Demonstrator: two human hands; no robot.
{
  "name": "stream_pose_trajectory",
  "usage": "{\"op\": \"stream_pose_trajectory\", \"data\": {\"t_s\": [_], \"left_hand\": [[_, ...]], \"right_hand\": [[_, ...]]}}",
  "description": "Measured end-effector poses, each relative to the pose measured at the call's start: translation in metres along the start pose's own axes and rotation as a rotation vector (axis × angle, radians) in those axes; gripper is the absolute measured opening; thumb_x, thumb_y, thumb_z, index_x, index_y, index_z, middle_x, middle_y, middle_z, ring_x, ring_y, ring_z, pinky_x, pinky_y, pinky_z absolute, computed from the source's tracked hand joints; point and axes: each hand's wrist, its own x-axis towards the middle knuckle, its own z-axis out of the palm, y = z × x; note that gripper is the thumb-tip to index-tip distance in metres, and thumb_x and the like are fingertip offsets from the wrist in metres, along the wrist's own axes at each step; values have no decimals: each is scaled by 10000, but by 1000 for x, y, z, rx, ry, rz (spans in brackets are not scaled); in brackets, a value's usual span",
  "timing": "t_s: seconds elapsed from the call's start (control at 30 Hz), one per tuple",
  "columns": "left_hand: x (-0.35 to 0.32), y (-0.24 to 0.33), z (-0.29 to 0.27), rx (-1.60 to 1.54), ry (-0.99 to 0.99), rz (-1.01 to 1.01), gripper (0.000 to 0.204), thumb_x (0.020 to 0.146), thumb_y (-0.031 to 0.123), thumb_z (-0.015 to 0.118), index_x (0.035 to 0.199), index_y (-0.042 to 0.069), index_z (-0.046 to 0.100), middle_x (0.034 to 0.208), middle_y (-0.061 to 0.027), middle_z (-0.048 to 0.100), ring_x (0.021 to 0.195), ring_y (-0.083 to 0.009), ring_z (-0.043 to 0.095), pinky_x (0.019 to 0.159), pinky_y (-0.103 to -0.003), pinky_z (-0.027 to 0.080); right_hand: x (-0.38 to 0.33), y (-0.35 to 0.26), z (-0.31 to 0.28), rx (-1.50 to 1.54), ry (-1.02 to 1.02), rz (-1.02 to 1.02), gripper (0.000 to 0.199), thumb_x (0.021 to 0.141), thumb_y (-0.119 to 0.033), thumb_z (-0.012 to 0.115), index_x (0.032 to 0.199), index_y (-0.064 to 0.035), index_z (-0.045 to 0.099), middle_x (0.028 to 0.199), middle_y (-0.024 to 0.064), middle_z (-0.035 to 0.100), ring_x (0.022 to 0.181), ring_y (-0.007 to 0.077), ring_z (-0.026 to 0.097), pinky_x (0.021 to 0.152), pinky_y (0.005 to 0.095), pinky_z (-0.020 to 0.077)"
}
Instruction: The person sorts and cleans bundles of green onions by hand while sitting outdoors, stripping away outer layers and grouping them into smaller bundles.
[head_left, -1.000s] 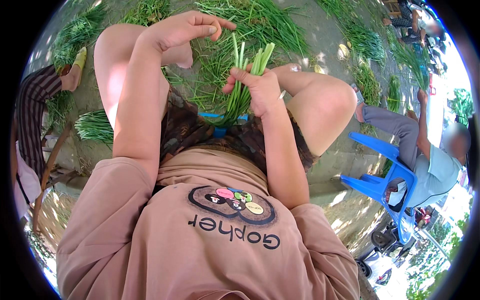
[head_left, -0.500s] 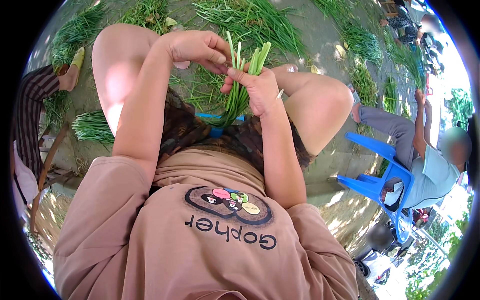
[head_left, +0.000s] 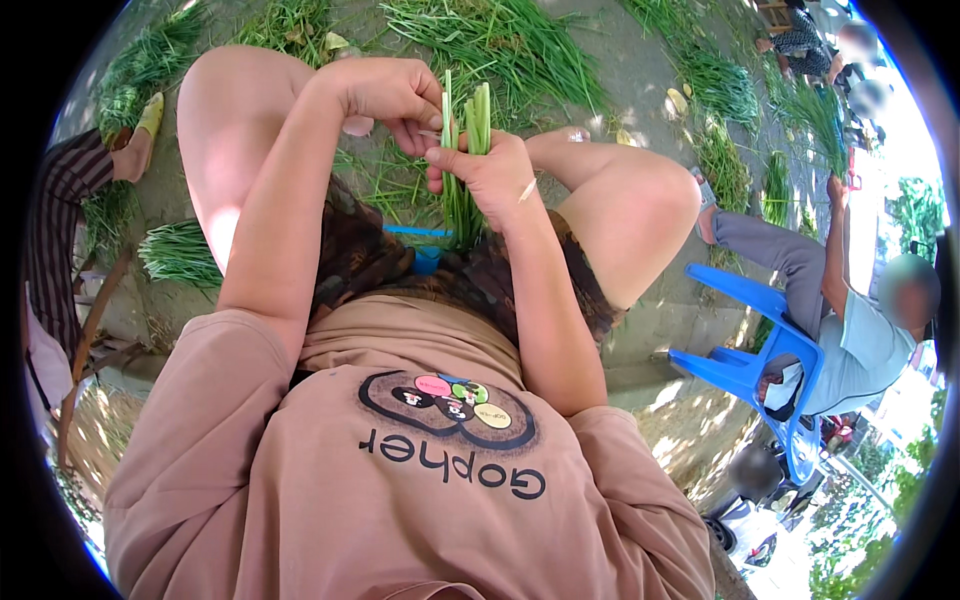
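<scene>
A bunch of green chives point(head_left: 463, 200) stands upright over my lap, its pale cut ends pointing away from me and its leaves hanging down between my thighs. My right hand point(head_left: 490, 178) is closed around the middle of it, thumb across the stalks. My left hand point(head_left: 398, 98) reaches in from the left, fingers pinched beside the pale stalks, close to my right thumb. A thin pale strip point(head_left: 430, 133) shows at its fingertips. The lower leaves are partly hidden by my right hand and wrist.
Loose chives point(head_left: 500, 50) lie heaped on the ground ahead. A tied-looking bundle point(head_left: 182, 252) lies by my left leg. At right, a person sits on a blue plastic chair point(head_left: 745, 370) holding greens point(head_left: 815, 115). Another person's striped trouser leg point(head_left: 60, 220) is at left.
Both hands and the chives have shifted slightly left. The bunch has turned more upright, its stalk ends closer to vertical, and the left fingers stay near the stalks.
</scene>
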Motion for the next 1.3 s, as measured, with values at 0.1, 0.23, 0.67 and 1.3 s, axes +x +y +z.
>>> {"op": "stream_pose_trajectory", "data": {"t_s": [0.1,0.23,0.67,1.3], "left_hand": [[-2,3,6,67,65,-28,167,880,89,574,927,-19,691,774,-87,693,676,-139,669,623,-249,559],[-5,-3,0,155,134,0,161,883,111,567,852,2,682,658,-27,625,543,-82,555,508,-222,447],[-9,-36,-60,73,736,215,189,953,196,499,921,67,634,718,24,565,642,-51,501,578,-204,412],[8,-8,-2,-153,91,395,549,952,466,489,1412,178,413,1243,-102,599,1100,-195,568,933,-373,466]], "right_hand": [[-1,1,2,-11,1,24,157,794,-38,733,856,33,606,731,111,649,607,186,637,558,296,518],[-1,-1,1,24,8,65,166,790,-27,733,867,37,600,737,116,649,606,195,644,550,302,534],[-6,-4,-1,156,-57,134,192,784,-42,745,843,24,575,729,138,656,592,208,652,532,316,543],[-6,-3,3,129,-195,99,204,821,-93,725,878,30,573,700,86,606,569,197,609,597,395,574]]}}
